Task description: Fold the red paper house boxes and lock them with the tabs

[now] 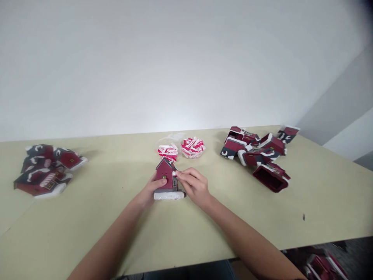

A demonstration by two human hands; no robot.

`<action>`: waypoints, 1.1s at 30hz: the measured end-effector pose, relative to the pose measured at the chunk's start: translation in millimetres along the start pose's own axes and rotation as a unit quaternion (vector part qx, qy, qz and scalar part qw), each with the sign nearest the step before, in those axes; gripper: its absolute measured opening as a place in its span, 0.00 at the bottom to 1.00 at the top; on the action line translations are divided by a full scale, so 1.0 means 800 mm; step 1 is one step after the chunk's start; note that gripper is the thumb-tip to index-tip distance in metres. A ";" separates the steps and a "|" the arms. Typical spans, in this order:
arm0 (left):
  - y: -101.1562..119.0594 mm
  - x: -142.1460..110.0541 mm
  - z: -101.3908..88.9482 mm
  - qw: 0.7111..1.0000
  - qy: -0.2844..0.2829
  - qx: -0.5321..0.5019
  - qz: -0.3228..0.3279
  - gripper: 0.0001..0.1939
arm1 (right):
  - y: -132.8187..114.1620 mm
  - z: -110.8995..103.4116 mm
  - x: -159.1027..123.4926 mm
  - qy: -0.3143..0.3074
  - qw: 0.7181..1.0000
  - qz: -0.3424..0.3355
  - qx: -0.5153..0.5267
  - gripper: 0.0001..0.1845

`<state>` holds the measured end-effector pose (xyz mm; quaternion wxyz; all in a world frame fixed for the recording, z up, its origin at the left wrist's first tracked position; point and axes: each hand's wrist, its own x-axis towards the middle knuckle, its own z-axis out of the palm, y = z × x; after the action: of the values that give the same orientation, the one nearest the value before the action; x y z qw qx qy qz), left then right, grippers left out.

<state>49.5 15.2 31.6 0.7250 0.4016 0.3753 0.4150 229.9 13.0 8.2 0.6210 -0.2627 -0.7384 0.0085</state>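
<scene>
A small dark-red model house (164,173) with a grey roof and a snow-white base stands upright on the table in front of me. My left hand (150,190) is wrapped round its left side, the thumb lying on the wall near a small yellow window. At the house's right side, my right hand (196,184) pinches a small pale awning piece (174,174) against the wall just above a window. Fingertips cover most of that piece. Right behind the house are two clear bowls holding red-and-white striped pieces (168,150) and more striped pieces (192,147).
On the left of the table lies a group of model houses (43,171), one with a striped awning. Several more houses (256,151) are piled at the right. A dark speck (304,217) lies near the right front. Below the table edge, another red house (325,266) shows.
</scene>
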 end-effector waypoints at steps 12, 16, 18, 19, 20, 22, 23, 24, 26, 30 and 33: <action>-0.012 0.001 -0.012 0.995 -0.012 -0.060 -0.076 0.28 | -0.003 -0.002 0.008 -0.045 0.996 0.052 0.048 0.16; 0.002 0.000 -0.010 1.000 0.004 -0.013 -0.019 0.27 | -0.002 0.001 0.006 -0.062 0.994 0.071 0.062 0.22; 0.014 -0.003 -0.006 0.998 0.024 0.045 0.035 0.29 | 0.002 0.001 0.005 -0.071 0.991 0.087 0.076 0.27; 0.021 -0.006 -0.005 0.995 0.033 0.072 0.060 0.32 | 0.006 0.000 0.004 -0.075 0.990 0.093 0.080 0.29; 0.027 -0.009 -0.004 0.992 0.042 0.092 0.080 0.36 | 0.009 0.000 0.003 -0.076 0.989 0.095 0.081 0.31; 0.037 -0.017 -0.008 0.985 0.064 0.116 0.110 0.44 | 0.018 -0.002 -0.001 -0.078 0.991 0.086 0.069 0.32; 0.040 -0.022 -0.014 0.981 0.083 0.126 0.124 0.47 | 0.022 -0.002 -0.003 -0.082 0.992 0.078 0.055 0.32; 0.044 -0.029 -0.023 0.975 0.109 0.139 0.137 0.51 | 0.026 -0.003 -0.005 -0.086 0.993 0.070 0.039 0.32; 0.050 -0.046 -0.049 0.952 0.184 0.186 0.161 0.56 | 0.033 -0.003 -0.010 -0.095 0.994 0.053 0.004 0.30; 0.062 -0.088 -0.126 0.837 0.399 0.319 0.197 0.56 | 0.042 -0.001 -0.015 -0.100 0.994 0.018 -0.051 0.28; 0.071 -0.117 -0.185 0.726 0.520 0.385 0.232 0.53 | 0.045 0.001 -0.017 -0.101 0.992 -0.003 -0.069 0.25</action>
<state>-132.8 -10.1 43.6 0.0801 0.4418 0.7166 0.5338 244.2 38.7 -16.3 0.5236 -0.3006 -0.7970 -0.0176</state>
